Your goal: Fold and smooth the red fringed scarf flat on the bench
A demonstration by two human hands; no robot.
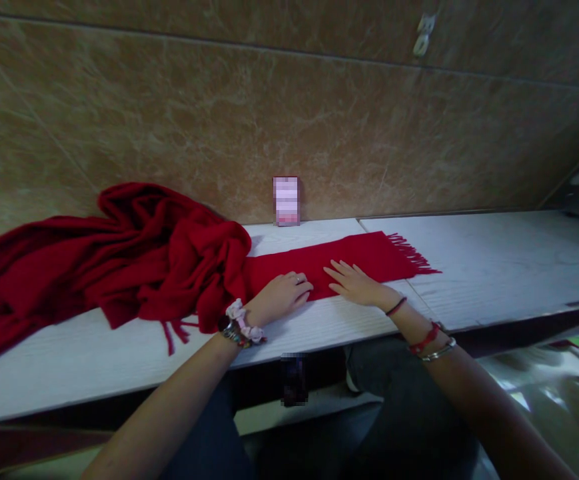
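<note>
A red scarf (289, 261) lies lengthwise on the white tabletop. Its right part is spread flat in a folded strip that ends in a fringe, while the left part is bunched in a loose heap. My left hand (283, 293) rests on the near side of the flat strip, close to the heap, with the fingers lying on the cloth. To the right of it, my right hand (356, 283) lies palm down on the strip with its fingers spread. Neither hand grips the cloth. A few fringe threads hang out from under the heap at the front.
A phone-like object (286, 201) with a blurred face leans upright against the brown tiled wall (209, 120). The white tabletop (489, 267) has a seam right of my hands and a front edge above my legs. A wall fixture (424, 35) is high up.
</note>
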